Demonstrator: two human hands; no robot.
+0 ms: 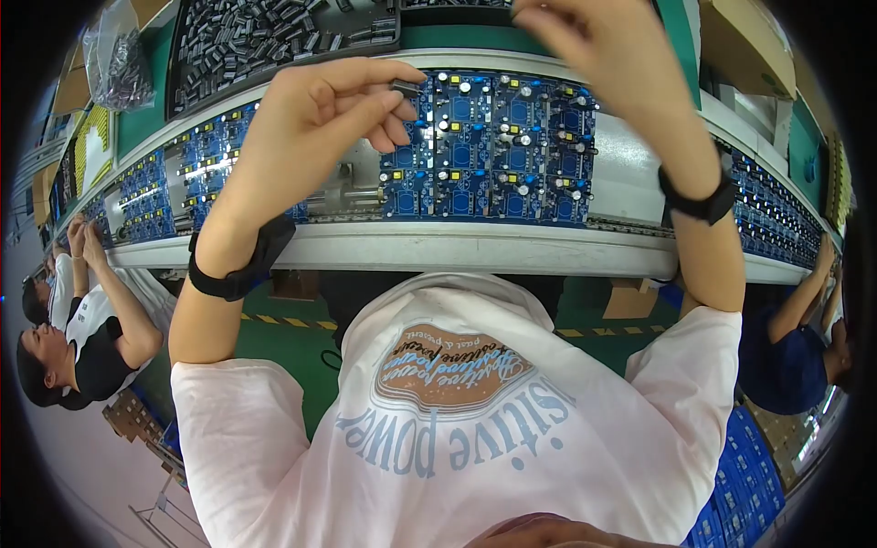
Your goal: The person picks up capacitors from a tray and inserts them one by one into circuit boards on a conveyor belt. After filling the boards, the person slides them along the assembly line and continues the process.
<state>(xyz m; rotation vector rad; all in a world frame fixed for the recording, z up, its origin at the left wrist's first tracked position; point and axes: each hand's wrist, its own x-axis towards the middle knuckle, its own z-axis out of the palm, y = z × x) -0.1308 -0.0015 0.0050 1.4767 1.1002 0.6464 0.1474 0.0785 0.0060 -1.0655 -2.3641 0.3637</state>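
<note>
My left hand (333,114) is closed, pinching a dark cylindrical capacitor (405,89) between thumb and fingers. It hovers over the left end of a blue circuit board panel (464,155), which carries yellow blocks, silver-topped cylinders and small blue parts. Farther off, my right hand (603,46) is raised over the back edge of the line, close to a second dark tray (457,15). Its fingers are bent but smeared by motion and partly cut off by the frame's top, so what they hold does not show.
A black tray (274,41) heaped with dark capacitors stands behind the line at left, beside a clear plastic bag (119,68) of parts. More blue panels (146,196) lie along the conveyor rail (512,247). Co-workers (110,338) sit on both sides; a cardboard box (749,46) stands at back right.
</note>
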